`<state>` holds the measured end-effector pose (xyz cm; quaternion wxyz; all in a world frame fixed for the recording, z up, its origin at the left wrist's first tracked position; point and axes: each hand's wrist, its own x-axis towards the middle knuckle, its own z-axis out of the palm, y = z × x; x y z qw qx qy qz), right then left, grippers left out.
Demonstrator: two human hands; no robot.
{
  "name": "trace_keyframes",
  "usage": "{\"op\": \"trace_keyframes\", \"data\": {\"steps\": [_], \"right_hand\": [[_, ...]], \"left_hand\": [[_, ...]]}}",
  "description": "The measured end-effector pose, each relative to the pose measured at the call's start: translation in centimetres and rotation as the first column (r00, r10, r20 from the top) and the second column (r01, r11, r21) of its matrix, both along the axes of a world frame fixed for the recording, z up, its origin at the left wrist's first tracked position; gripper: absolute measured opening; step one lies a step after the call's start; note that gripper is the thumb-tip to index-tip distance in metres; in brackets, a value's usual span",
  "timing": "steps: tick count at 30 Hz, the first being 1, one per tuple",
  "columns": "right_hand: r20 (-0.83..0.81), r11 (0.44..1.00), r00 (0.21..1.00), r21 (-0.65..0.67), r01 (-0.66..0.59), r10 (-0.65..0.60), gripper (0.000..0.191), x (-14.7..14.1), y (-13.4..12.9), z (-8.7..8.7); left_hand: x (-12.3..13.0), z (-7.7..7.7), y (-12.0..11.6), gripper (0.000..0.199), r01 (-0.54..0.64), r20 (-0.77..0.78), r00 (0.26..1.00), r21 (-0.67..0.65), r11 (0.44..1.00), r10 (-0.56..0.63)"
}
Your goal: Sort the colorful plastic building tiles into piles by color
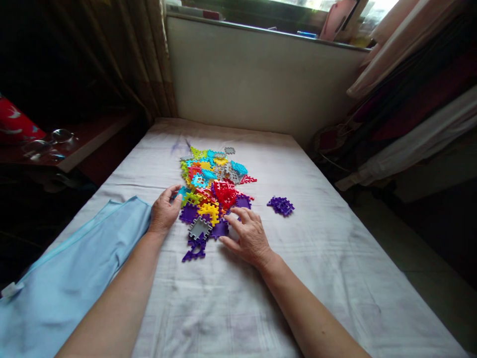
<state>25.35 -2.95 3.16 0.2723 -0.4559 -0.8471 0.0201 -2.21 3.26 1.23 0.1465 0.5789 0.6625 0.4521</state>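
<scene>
A heap of flat interlocking plastic pieces in several colours lies on the pale sheet. At the heap's left edge my left hand has its fingers curled beside a teal piece; whether it grips the piece is unclear. My right hand is at the lower right of the heap, fingers apart, touching or just above a purple square piece. A grey square piece lies between the hands, above a purple triangular piece. To the right, a small purple pile sits apart.
Light blue cloth lies along the left, under my left forearm. Beyond the bed's left edge, glasses rest on a dark wooden surface. A wall and window sill stand behind; clothes hang at the right.
</scene>
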Motion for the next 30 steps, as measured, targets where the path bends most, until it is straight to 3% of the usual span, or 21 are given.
{"op": "trace_keyframes", "data": {"steps": [3,10,23,26,30], "right_hand": [[0.042,0.998,0.999,-0.062,-0.018,0.020,0.053,-0.4,-0.1,-0.2],[-0.048,0.991,0.998,-0.125,-0.049,0.043,0.047,-0.2,-0.1,-0.6],[-0.073,0.995,0.997,-0.090,-0.044,0.037,0.043,0.5,-0.3,0.2],[-0.090,0.999,0.996,-0.021,0.027,-0.029,0.041,1.8,0.2,0.3],[-0.101,0.966,0.964,0.053,0.253,-0.247,0.033,5.1,1.6,0.1]], "left_hand": [[0.0,-0.1,0.0,0.040,-0.004,-0.008,1.000,0.004,1.000,0.004],[0.1,0.0,-0.1,0.040,-0.002,-0.018,1.000,0.000,1.000,0.002],[-0.1,0.0,0.0,0.039,0.009,0.001,1.000,0.017,1.000,-0.009],[-0.1,0.0,0.0,0.039,0.013,0.011,1.000,0.015,1.000,-0.013],[-0.1,-0.1,0.1,0.041,0.004,0.012,1.000,0.000,1.000,-0.004]]}}
